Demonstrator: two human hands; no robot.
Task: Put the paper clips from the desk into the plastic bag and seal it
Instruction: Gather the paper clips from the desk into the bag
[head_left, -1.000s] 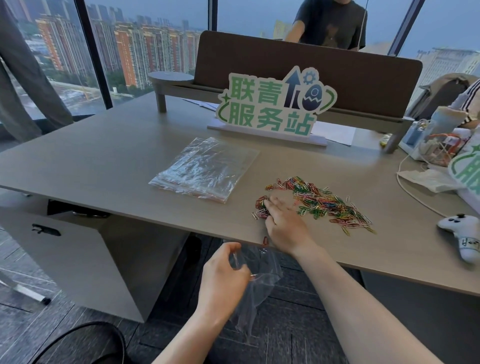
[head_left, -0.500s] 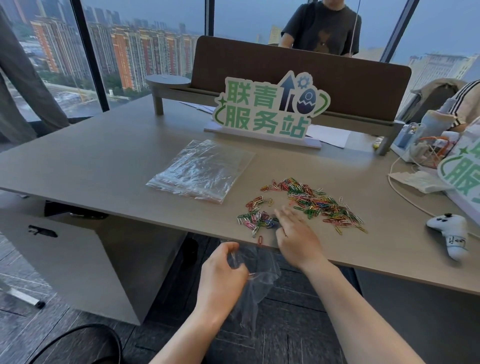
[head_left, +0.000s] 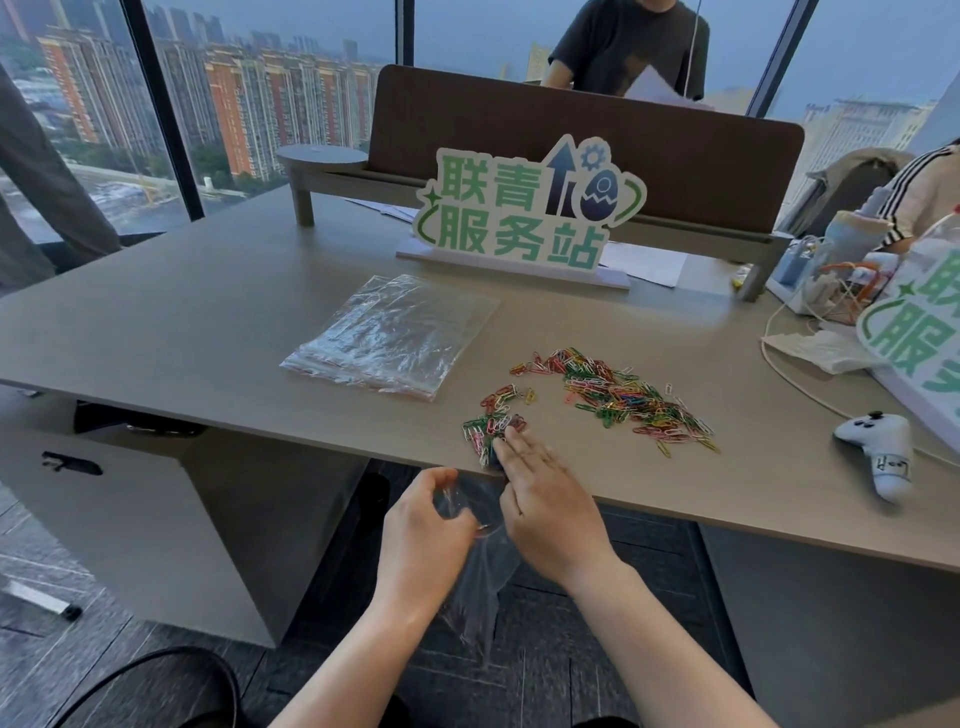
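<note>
A large spread of coloured paper clips (head_left: 631, 397) lies on the desk (head_left: 208, 332), right of centre. A smaller bunch of clips (head_left: 491, 423) sits by the desk's front edge. My right hand (head_left: 545, 499) rests flat with its fingertips on that small bunch, at the edge. My left hand (head_left: 423, 525) is below the desk edge, pinching the mouth of a clear plastic bag (head_left: 480, 597) that hangs down under the right hand. A clip shows at the bag's mouth.
A stack of clear plastic bags (head_left: 395, 332) lies left of the clips. A green-lettered sign (head_left: 524, 208) stands behind. A white game controller (head_left: 878, 452) and a cable lie at the right. A person stands behind the brown divider.
My right hand has dragged a small bunch of clips away from the big spread toward the desk's front edge, above the bag. My left hand has kept the bag below the edge.
</note>
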